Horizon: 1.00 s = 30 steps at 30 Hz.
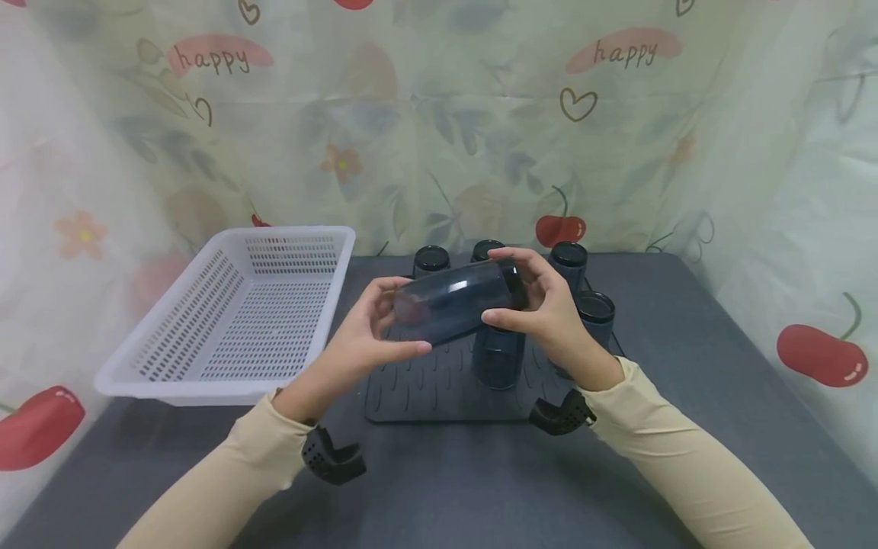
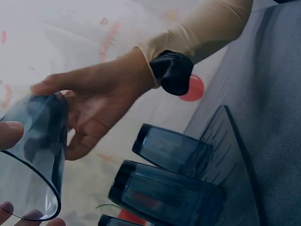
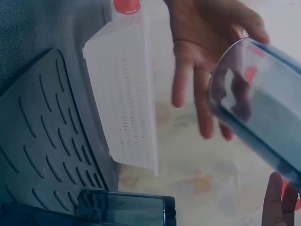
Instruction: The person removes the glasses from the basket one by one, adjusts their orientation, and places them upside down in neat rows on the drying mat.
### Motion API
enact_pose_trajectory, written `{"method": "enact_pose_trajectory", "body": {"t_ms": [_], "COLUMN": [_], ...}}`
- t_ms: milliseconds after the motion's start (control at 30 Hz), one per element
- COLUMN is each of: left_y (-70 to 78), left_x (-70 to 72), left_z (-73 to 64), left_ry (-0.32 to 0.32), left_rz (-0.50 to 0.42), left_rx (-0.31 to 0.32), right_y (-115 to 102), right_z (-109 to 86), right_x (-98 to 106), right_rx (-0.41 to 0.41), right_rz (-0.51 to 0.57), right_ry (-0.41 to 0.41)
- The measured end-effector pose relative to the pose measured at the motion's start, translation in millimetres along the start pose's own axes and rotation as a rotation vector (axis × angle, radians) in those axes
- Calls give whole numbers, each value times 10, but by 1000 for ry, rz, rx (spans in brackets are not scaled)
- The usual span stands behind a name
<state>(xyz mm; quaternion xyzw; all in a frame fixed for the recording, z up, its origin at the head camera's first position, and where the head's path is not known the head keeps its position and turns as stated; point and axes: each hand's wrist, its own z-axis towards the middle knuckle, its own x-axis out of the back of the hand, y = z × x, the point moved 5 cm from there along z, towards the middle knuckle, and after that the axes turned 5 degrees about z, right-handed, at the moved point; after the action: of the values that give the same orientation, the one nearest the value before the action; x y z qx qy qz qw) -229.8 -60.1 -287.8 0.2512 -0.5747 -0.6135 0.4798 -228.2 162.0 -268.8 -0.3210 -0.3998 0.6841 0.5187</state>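
Note:
Between both hands a dark blue-tinted drinking glass is held tilted above the mat, its open mouth toward the left. My right hand grips the thick base end, thumb in front and fingers behind. At the mouth end, my left hand holds the glass with its thumb below and fingers around the rim, also seen in the left wrist view. Beneath stands a matching glass, mouth down on a black ridged drying mat. More upturned glasses, such as this one, stand behind and to the right.
A white perforated plastic basket sits left of the mat on the dark grey tabletop. Nothing shows inside it. A patterned curtain with cherries and flowers hangs behind and at both sides.

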Motion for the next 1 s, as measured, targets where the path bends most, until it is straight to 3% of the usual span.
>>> {"method": "enact_pose_trajectory", "body": {"t_ms": [167, 400, 600, 767, 1000], "left_y": [-83, -196, -268, -304, -302], "left_x": [-51, -143, -220, -247, -156], "left_z": [-3, 24, 24, 25, -8], "left_ry": [-17, -42, -45, -60, -85], "left_rz": [26, 127, 196, 191, 139], "left_rx": [30, 12, 85, 103, 120], "right_y": [-4, 4, 13, 28, 50], "right_z": [17, 30, 41, 47, 54], "right_x": [-28, -86, -156, -184, -193], "right_rx": [-17, -15, -12, -7, -9], "right_rz": [36, 76, 78, 71, 52], "right_ry": [1, -15, -52, -70, -75]}}
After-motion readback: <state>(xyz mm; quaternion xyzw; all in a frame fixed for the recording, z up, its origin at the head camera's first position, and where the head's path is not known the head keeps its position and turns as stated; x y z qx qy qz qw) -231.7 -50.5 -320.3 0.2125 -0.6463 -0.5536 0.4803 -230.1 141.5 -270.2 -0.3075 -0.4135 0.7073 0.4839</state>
